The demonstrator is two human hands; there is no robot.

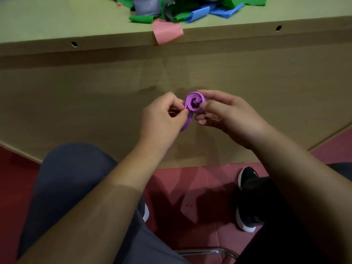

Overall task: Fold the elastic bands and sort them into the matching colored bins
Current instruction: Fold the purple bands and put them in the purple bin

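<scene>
A purple elastic band (194, 102) is rolled into a coil and held in the air below the table edge, in front of the wooden front panel. My left hand (163, 119) pinches its loose tail at the coil's left side; the tail runs down behind my fingers. My right hand (226, 115) grips the coil from the right with thumb and fingers curled round it. A pile of loose bands (182, 8) in green, blue, grey and pink lies on the table top at the far edge of view. No bins are in view.
A pink band (166, 32) hangs over the table's front edge (114, 40). The wooden panel (95, 103) stands behind my hands. Below are my knees, black shoes (247, 199) on the red floor, and a chrome chair bar (207, 251).
</scene>
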